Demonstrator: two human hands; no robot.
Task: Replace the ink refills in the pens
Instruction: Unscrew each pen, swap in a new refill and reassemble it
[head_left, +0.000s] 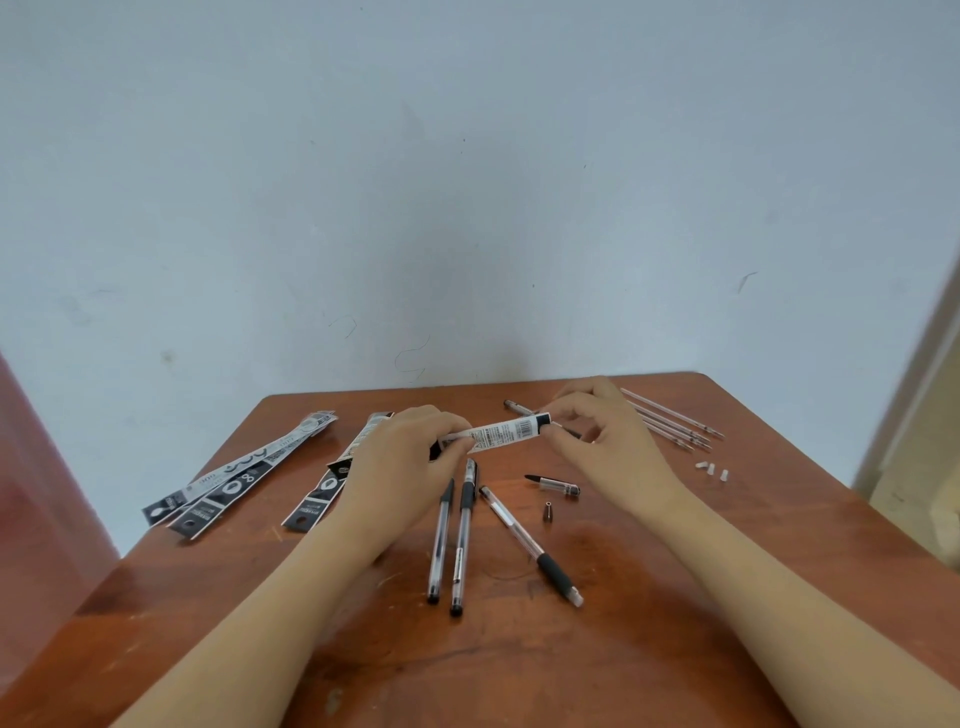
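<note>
Both hands are raised just above the far middle of the worktop (675, 649), holding one refill packet (496, 434) between them. The left hand (402, 457) has its fingers curled round the packet's left end. The right hand (597, 431) pinches the right end between thumb and fingertips, which looks like the start of tearing it open or drawing the refill out.

Three pens (461, 540) lie near the middle, below the hands. Just to their right lie a detached front section (553, 483) and a small metal cone (547, 511), so one pen seems to be in pieces. Loose refills (670, 423) lie in a row at the far right, with small white caps (711, 469) near them. More packets (228, 483) lie fanned out at the left.

The main risk is in the pull. A hard tug on the sleeve could bend the thin refill inside, or send it shooting out onto the worktop or the floor. A wrist dropping back down could knock the cone or the caps, which are small enough to roll away and get lost. The new refill could also get mixed up with the row at the far right if it is set down there, and whether those are spent cannot be told from here
</note>
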